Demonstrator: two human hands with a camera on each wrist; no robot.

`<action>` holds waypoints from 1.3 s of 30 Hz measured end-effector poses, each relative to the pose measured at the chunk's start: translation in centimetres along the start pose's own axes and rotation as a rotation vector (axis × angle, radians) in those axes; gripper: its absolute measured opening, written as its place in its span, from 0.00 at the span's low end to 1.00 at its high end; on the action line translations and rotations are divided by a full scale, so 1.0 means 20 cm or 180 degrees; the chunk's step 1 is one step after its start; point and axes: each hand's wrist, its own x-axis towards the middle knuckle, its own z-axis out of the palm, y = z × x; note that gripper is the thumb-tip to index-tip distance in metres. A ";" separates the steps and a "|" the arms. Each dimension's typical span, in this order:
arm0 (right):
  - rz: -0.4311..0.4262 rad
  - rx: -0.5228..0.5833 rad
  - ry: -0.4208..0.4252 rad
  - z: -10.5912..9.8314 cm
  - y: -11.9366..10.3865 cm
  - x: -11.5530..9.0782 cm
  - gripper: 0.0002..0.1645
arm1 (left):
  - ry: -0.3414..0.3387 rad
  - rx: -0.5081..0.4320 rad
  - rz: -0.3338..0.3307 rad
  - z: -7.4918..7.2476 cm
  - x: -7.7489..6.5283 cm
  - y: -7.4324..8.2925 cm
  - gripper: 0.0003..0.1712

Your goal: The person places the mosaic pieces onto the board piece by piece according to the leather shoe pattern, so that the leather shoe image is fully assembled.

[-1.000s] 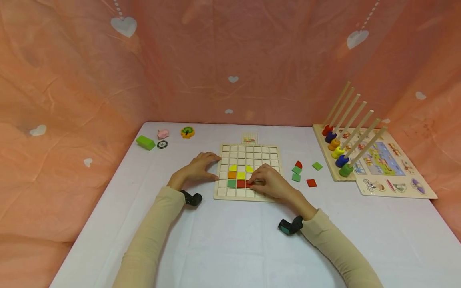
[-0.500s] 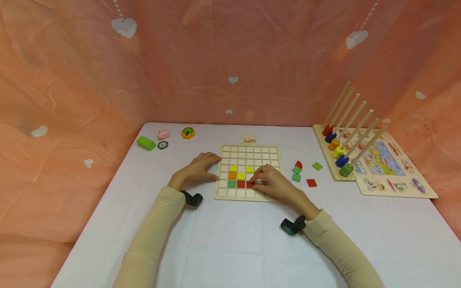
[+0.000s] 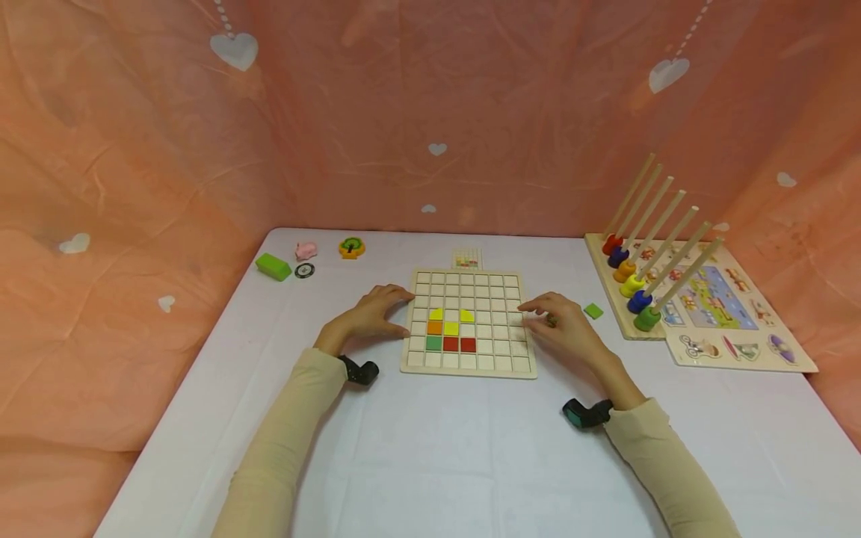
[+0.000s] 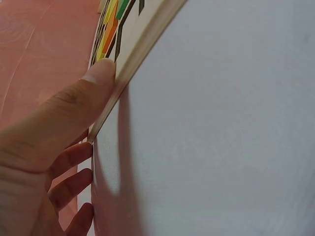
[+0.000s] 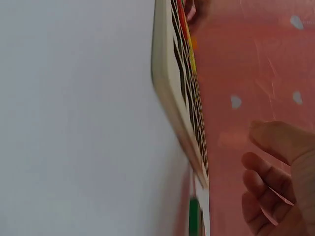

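A wooden grid board lies on the table with coloured pieces set in its squares: a green square, two red squares, an orange square, a yellow square and two curved yellow pieces. My left hand rests against the board's left edge; the left wrist view shows its thumb touching the rim. Over the board's right edge hovers my right hand, fingers loosely bent and holding nothing. It hides most of the loose pieces beneath it; a bit of green piece shows in the right wrist view.
A small pattern card lies behind the board. Right of my right hand is a loose green square. A peg stacker and picture puzzle stand far right. Back left are a green block, pink pig, round token and toy tree.
My right hand has let go of the red square, now lying in the board's grid, and moved right to above the board's right edge and the loose pieces. The left hand stays put.
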 end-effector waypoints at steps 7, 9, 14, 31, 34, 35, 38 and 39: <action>0.0458 -0.0196 0.0339 -0.16 0.12 -0.12 0.14 | -0.0021 0.0016 -0.0045 0.00 0.00 0.00 0.44; 0.0721 -0.0226 0.0359 -0.20 0.14 -0.15 0.14 | -0.0033 0.0022 -0.0085 0.00 0.00 0.00 0.44; 0.1152 -0.0370 0.0451 -0.26 0.19 -0.21 0.17 | -0.0029 0.0031 -0.0105 0.00 0.01 0.00 0.44; 0.1371 -0.0680 0.0231 -0.25 0.29 -0.24 0.17 | -0.0039 0.0029 -0.0108 0.00 0.00 0.00 0.44; 0.1322 -0.0692 0.0270 -0.24 0.29 -0.23 0.14 | -0.0048 0.0001 -0.0124 0.00 0.00 0.01 0.44; 0.1310 -0.0699 0.0287 -0.23 0.29 -0.23 0.14 | -0.0050 -0.0006 -0.0129 0.00 0.00 0.01 0.44; 0.1282 -0.0731 0.0324 -0.22 0.28 -0.23 0.13 | -0.0059 -0.0017 -0.0142 0.00 0.00 0.02 0.44; 0.1295 -0.0743 0.0319 -0.22 0.28 -0.22 0.14 | -0.0060 -0.0016 -0.0142 0.00 0.00 0.02 0.44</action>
